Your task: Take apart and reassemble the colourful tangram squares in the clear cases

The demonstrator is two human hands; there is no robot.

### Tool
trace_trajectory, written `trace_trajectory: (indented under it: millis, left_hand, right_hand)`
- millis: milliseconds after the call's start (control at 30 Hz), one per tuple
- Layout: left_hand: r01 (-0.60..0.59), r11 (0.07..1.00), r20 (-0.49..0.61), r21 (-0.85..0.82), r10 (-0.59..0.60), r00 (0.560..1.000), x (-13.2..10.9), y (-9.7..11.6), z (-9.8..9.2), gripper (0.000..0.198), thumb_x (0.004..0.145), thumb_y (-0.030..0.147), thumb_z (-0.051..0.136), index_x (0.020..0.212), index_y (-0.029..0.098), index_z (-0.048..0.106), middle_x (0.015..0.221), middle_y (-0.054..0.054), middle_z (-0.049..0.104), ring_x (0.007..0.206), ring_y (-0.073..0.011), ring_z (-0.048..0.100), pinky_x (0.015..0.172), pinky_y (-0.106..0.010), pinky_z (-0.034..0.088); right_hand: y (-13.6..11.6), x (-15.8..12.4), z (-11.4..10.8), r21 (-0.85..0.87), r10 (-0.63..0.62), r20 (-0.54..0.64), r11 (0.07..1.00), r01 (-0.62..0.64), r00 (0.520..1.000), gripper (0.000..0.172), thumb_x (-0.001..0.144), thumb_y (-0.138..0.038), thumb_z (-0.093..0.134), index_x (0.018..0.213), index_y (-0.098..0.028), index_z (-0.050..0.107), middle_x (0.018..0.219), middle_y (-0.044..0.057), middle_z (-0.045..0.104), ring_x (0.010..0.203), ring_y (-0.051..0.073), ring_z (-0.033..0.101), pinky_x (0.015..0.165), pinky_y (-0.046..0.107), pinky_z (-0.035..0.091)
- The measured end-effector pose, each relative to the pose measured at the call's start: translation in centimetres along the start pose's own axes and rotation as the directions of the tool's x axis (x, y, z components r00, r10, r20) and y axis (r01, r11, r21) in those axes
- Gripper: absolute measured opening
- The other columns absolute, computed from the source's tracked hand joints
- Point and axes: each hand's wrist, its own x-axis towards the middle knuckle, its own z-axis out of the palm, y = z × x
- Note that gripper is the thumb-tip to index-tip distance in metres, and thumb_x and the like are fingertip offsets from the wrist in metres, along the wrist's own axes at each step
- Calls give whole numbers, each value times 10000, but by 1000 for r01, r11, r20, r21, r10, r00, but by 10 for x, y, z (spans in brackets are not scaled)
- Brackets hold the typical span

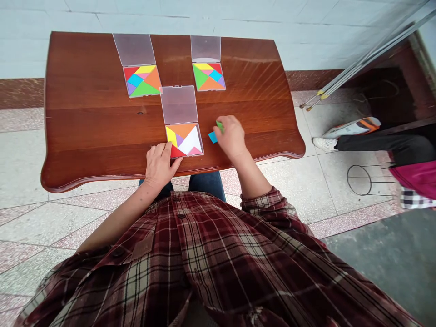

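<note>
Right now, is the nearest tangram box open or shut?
Open: its clear lid lies flat behind the tray, leaving the coloured pieces uncovered.

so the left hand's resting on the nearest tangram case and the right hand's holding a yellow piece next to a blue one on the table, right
Not quite: the right hand holds a green piece, not a yellow one, as the head view shows. The rest stands: the left hand rests on the nearest tangram case, and the green piece is next to a blue piece on the table.
</note>
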Motion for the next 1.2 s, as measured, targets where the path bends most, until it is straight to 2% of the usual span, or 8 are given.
trace_trajectory:
  millis: [67, 133, 233, 333, 433, 700, 933, 1200]
  left_hand:
    - [-3, 1000, -10, -1, 3, 1000, 0, 0, 0, 563, 909, 514, 480, 1312, 124, 532, 1183, -189, 609, 1038, -331, 527, 900, -466, 417]
    - [-7, 1000, -11, -4, 7, 1000, 0, 1, 0, 565, 908, 508, 486, 1318, 123, 528, 1185, -189, 608, 1037, -328, 525, 903, -461, 416]
    - [-4, 1000, 0, -4, 4, 1000, 0, 2, -1, 563, 911, 504, 484, 1319, 118, 528, 1183, -184, 610, 1030, -322, 524, 901, -454, 416]
    - [7, 1000, 25, 1, -7, 1000, 1, 4, -3, 562, 920, 514, 464, 1311, 117, 537, 1186, -185, 608, 1031, -326, 520, 890, -458, 420]
    - [13, 1000, 50, 2, -13, 999, 0, 5, -5, 568, 924, 515, 459, 1312, 108, 539, 1184, -185, 611, 1037, -332, 519, 893, -461, 421]
    - [13, 1000, 49, -24, -12, 999, 0, 7, -5, 563, 927, 513, 454, 1318, 114, 531, 1170, -181, 610, 1043, -338, 518, 903, -466, 412]
    - [23, 999, 70, -30, -21, 997, 0, 6, -6, 575, 929, 520, 450, 1333, 118, 519, 1198, -187, 600, 1060, -343, 509, 915, -480, 410]
    - [9, 1000, 70, -16, -8, 998, 0, 7, -7, 555, 934, 504, 442, 1308, 106, 539, 1189, -186, 607, 1052, -341, 509, 901, -471, 406]
  right_hand:
    - [-23, 1, 8, 56, -203, 145, 979, 197, 968, 313, 880, -215, 545, 1180, -195, 632, 1206, 130, 633, 1143, 287, 547, 1015, 490, 420]
    - [-44, 4, 15, 88, -378, 250, 926, 368, 891, 355, 866, -213, 597, 1220, -200, 618, 1284, 117, 604, 1199, 289, 517, 1037, 485, 405]
    - [-62, 10, 22, 59, -493, 338, 861, 505, 802, 385, 867, -215, 632, 1249, -181, 604, 1344, 126, 567, 1220, 296, 494, 1037, 473, 394]
    - [-67, 18, 24, 7, -520, 370, 830, 557, 770, 388, 887, -244, 632, 1266, -169, 595, 1346, 136, 557, 1204, 304, 488, 1019, 467, 391]
    - [-66, 22, 24, -17, -519, 370, 826, 564, 771, 386, 909, -313, 622, 1268, -173, 595, 1331, 138, 559, 1194, 308, 482, 1014, 464, 386]
    - [-54, 24, 17, -21, -380, 304, 914, 405, 873, 389, 932, -297, 568, 1298, -167, 570, 1306, 140, 571, 1201, 306, 496, 1039, 473, 385]
    - [-48, 40, 12, -49, -461, 415, 849, 526, 784, 431, 896, -336, 621, 1290, -168, 566, 1368, 148, 544, 1244, 335, 462, 1020, 490, 372]
    - [-48, 46, 16, -61, -549, 487, 754, 654, 679, 407, 929, -339, 563, 1304, -180, 559, 1299, 116, 602, 1208, 301, 502, 1024, 463, 359]
